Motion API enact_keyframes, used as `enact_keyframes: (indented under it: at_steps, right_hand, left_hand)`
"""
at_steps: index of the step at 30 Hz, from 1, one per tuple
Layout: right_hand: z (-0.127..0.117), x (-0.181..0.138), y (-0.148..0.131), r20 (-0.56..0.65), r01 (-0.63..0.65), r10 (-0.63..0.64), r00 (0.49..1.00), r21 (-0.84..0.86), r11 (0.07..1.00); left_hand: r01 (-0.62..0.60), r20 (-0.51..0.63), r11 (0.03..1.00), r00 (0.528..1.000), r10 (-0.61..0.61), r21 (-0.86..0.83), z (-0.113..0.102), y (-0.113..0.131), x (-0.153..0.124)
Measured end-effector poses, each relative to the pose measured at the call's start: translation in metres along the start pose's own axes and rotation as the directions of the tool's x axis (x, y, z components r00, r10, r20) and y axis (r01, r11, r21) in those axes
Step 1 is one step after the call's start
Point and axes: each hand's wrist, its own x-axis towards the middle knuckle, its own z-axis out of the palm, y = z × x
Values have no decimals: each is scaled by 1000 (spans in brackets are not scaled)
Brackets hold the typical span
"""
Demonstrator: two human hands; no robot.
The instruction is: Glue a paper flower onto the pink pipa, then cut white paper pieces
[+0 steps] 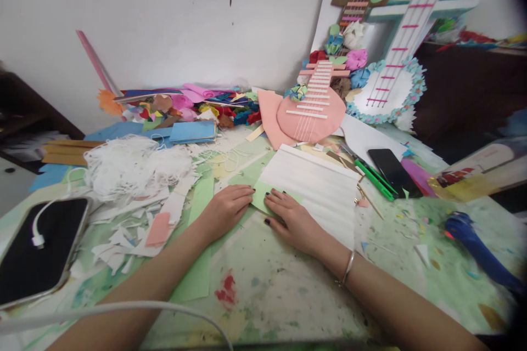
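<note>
A small piece of light green paper [260, 197] lies partly over a white pleated sheet [315, 181] at the middle of the table. My left hand [228, 208] has its fingers closed together at the left edge of the green paper, thumb side toward it. My right hand [290, 218] rests flat on the green paper with fingers somewhat apart, and it covers part of the white sheet too. A longer light green strip [197, 269] runs beneath my left forearm.
Paper guitar models [310, 112] lean against the wall. White string [127, 167] and paper scraps [119, 244] lie left, beside a tablet-like black device [43, 247]. Right are green scissors [374, 180], a phone [393, 171] and a blue-handled tool [473, 241]. A white cable [135, 304] crosses the front.
</note>
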Motion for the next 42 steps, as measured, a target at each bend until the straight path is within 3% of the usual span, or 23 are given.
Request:
enact_keyframes:
  at_steps: [8, 12, 18, 23, 28, 34, 38, 42]
  right_hand:
    - [10, -3, -11, 44, 17, -4, 999, -311, 950]
    - [6, -6, -20, 9, -72, 82, 997, -374, 925]
    - [-5, -9, -21, 1, -124, 132, 991, -335, 934]
    - [-11, -19, -10, 75, -32, 70, 995, -416, 909]
    - [-19, -30, -11, 140, -15, 77, 987, -395, 918]
    - [-29, -56, -22, 229, 68, 14, 973, -347, 936]
    - [-28, -75, -23, 238, 39, 34, 971, -298, 954]
    - [-35, -76, -25, 249, -24, 91, 964, -261, 965]
  left_hand:
    - [101, 108, 989, 990, -90, -106, 5, -3, -5]
    - [169, 186, 978, 972, -145, -123, 5, -4, -4]
    - [197, 244, 967, 957, -154, -160, -1, -2, -3]
    - [87, 238, 989, 970, -57, -120, -9, 8, -1]
    - [-9, 222, 998, 975, 22, -56, -15, 19, 0]
    - [-38, 340, 999, 939, 48, -36, -29, 55, -14]
    - [-89, 389, 990, 913, 126, -110, -29, 76, -24]
    - [87, 510, 979, 860, 18, -182, -31, 79, -17]
